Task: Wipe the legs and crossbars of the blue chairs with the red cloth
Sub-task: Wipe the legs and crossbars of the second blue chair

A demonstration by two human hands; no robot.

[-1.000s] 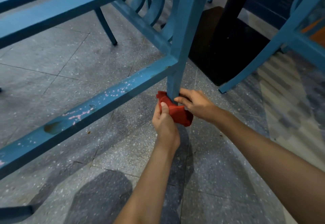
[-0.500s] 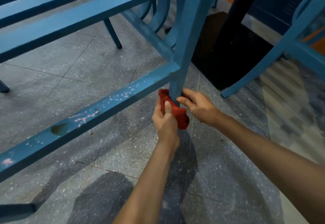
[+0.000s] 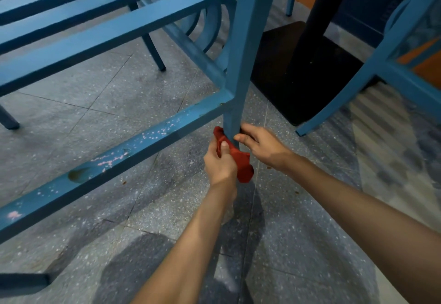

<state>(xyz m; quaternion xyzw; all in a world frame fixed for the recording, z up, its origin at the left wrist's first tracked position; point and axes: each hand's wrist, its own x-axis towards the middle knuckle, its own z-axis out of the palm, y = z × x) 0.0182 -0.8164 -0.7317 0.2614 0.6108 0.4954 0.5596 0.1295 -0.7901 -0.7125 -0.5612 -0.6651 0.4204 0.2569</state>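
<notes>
- No words, labels, brands, numbers or signs can be read in this view.
- A few faint pale marks stand on the dark blue wall panel (image 3: 386,16) at the upper right. They are too small and blurred to tell whether they are letters.

left hand (image 3: 220,165) fisted, thumb up; right hand (image 3: 261,146) curled
</notes>
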